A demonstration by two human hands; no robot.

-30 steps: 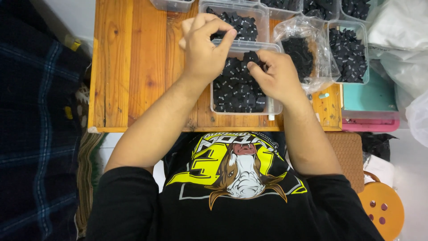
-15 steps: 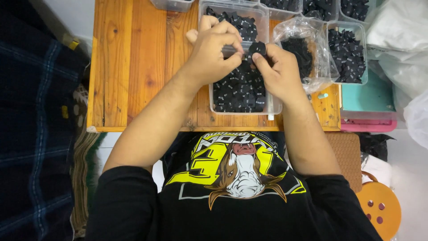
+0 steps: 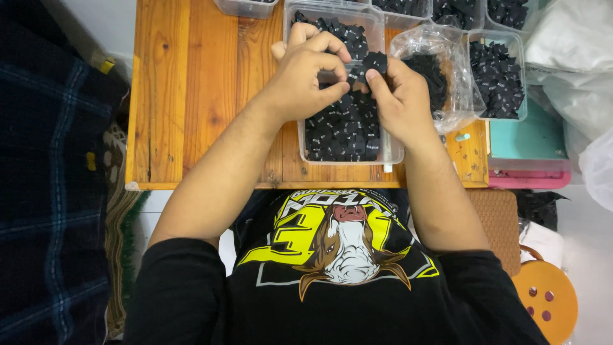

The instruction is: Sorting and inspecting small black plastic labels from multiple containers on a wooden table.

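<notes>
A clear plastic tub (image 3: 396, 155) full of small black fabric labels (image 3: 341, 131) sits on the wooden table (image 3: 191, 96) right in front of me. Both hands hover over it, fingertips meeting. My right hand (image 3: 399, 102) pinches a small stack of black labels (image 3: 371, 62) between thumb and fingers. My left hand (image 3: 310, 73) curls in from the left, and its fingertips touch the same stack.
More clear tubs of black labels stand behind: one at centre back (image 3: 377, 19), one at right (image 3: 520, 70), others along the far edge. A clear plastic bag of labels (image 3: 440, 70) lies between. A teal and pink box (image 3: 530, 153) and an orange stool (image 3: 546, 300) sit to my right.
Both hands came together over the front tub; the right hand lifted a stack of labels from the tub and the left hand closed in on it.
</notes>
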